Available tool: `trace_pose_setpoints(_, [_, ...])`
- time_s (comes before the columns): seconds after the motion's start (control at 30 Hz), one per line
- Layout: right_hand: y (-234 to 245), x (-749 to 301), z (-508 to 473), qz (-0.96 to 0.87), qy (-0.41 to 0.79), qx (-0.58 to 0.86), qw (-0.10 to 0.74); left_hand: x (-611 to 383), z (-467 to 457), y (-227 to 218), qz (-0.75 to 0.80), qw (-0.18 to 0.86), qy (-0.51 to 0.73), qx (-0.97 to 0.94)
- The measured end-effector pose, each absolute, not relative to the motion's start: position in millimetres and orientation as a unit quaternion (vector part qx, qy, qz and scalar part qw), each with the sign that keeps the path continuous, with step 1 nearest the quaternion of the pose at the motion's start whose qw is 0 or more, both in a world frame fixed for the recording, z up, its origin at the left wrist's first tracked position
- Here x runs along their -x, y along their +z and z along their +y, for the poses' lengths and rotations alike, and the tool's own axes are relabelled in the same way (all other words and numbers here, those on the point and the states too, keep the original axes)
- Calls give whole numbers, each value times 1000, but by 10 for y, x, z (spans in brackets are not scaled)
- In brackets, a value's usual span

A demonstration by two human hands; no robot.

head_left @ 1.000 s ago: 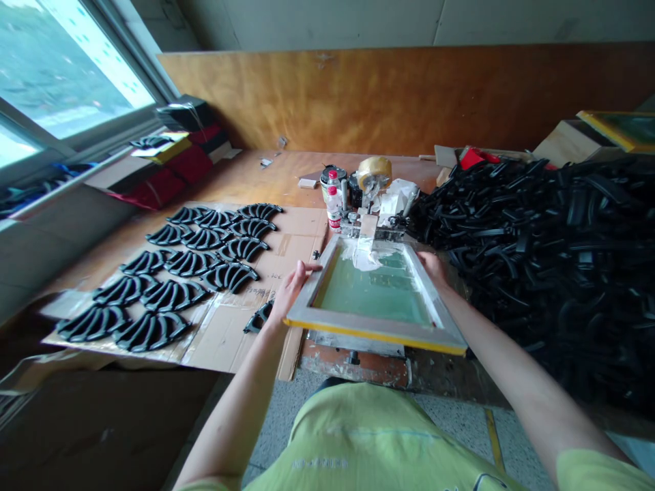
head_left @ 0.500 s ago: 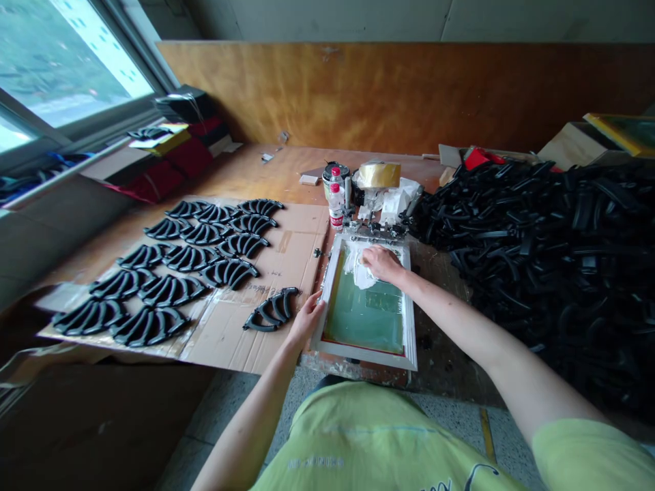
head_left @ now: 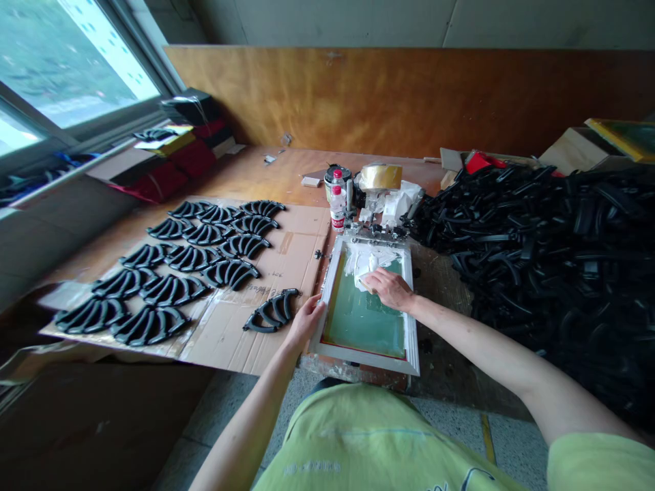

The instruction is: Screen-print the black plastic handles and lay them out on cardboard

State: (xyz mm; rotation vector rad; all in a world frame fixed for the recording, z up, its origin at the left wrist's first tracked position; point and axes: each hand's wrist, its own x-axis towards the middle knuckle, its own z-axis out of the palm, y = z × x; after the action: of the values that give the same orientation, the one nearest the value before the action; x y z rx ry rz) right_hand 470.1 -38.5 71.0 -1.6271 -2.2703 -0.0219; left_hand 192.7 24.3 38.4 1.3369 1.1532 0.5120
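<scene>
- Under the right hand (head_left: 389, 288), the green mesh (head_left: 353, 327) of a wooden screen-printing frame (head_left: 364, 361) lies flat, its far rail held by a metal hinge clamp (head_left: 372, 232); a thick white paste (head_left: 371, 259) is smeared across the mesh's far end, just beyond the fingers.
- Right hand: pressed down on the mesh, fingers together; whether they pinch something small and pale, I cannot tell.
- Left of the frame, the left hand (head_left: 306, 324) stands open, fingertips against the near-left rail, not gripping.
- Handling: the frame looks light and stiff, best taken by its rails; the mesh looks thin and easily dented, and the paste slippery.
- Half a second earlier, the right hand lay further up on the paste; now it sits lower, toward the mesh's middle. The left hand has barely moved.
- Just left of the left hand, a black moulded curved part (head_left: 271, 312) lies on a cardboard sheet (head_left: 230, 337), with rows of similar parts (head_left: 189, 259) beyond.
- Right of the right hand, a heap of black parts (head_left: 537, 252) covers the counter (head_left: 286, 167).
- Ahead of both hands stand a red-capped plastic bottle (head_left: 336, 208) and a roll of packing tape (head_left: 381, 176).
</scene>
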Motion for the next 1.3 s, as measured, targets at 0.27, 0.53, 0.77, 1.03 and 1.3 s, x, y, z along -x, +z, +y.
trace_pose_setpoints(0.27, [1039,-4982,243,-681,48,691,239,-1884,256,823,485,640,196,-563])
trace_pose_setpoints(0.53, [1365,-5788,147,-483,-74,811,320,-2201,454,1735,381,648,357,-555])
trace_pose_setpoints(0.77, [548,-5591,-474,-517,71,801,293,-2658,653,1888,326,654,453,-511])
trace_pose_setpoints(1.03, [475,-4438,-701,-654,41,701,281,-2640,-198,880,440,803,141,-377])
trace_pose_setpoints(1.3, [529,-5025,-1594,-537,134,832,41,-1361,129,240,647,633,289,-311])
